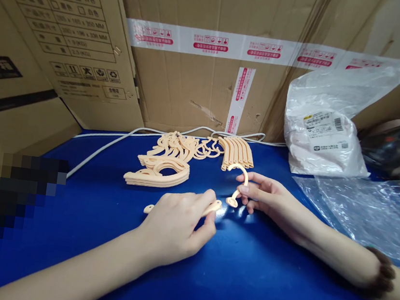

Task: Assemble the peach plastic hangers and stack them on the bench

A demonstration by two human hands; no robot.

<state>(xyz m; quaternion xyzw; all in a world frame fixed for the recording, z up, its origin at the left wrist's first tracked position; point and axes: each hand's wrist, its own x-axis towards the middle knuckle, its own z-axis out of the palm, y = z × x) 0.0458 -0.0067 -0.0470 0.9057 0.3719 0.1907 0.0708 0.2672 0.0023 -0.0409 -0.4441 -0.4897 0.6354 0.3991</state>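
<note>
Two hands of ours work above the blue table (241, 286); our left hand (177, 220) is closed around a slim cream piece (215, 207), whose two ends show past our fingers; our right hand (267, 197) pinches a cream hook (247, 176) between thumb and fingers, its flat foot turned down toward us and just beside the slim piece's tip, with a visible gap between them; beyond our hands we see a neat stack of curved pieces (159, 181), a loose pile of pieces (176, 147), more hooks (205, 151) and a row of curved arms (238, 151); to our right stands a white plastic bag (322, 160), with clear film (349, 212) in front; we wear a brown band (381, 274) on our right wrist.
</note>
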